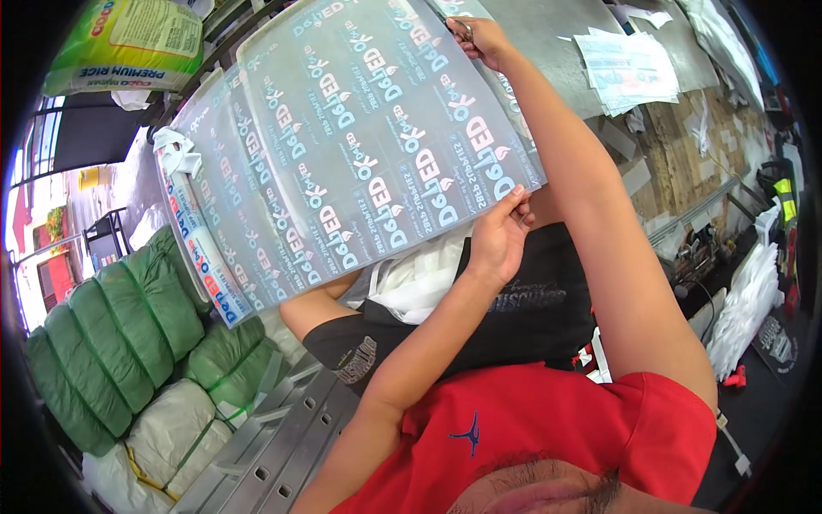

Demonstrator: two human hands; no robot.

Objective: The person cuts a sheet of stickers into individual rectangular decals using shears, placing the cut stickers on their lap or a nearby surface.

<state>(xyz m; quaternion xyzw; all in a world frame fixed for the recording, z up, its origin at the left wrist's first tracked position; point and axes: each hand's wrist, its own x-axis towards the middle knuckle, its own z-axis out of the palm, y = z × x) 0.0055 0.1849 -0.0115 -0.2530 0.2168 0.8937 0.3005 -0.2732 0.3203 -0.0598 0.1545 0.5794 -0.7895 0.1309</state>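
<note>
A large translucent film sheet (359, 128), printed with rows of repeated white lettering and logos, spreads before me and reaches over my lap. My left hand (501, 238) pinches its near right corner between thumb and fingers. Farther up, at the sheet's right edge, my right hand (478, 42) grips scissors (467, 31), with fingers through the handle loops. The blades point away from me along that edge and are only partly visible. Along the far left, the film's edge curls over and shows coloured print. A crumpled white scrap (176, 153) sits on that side.
Printed paper sheets (626, 70) lie on a grey tabletop (546, 32) at the right. Green wrapped bundles (122, 334) and a metal ladder (289, 443) are at lower left. A rice sack (128, 45) stands at upper left. White material (745, 308) is stacked at far right.
</note>
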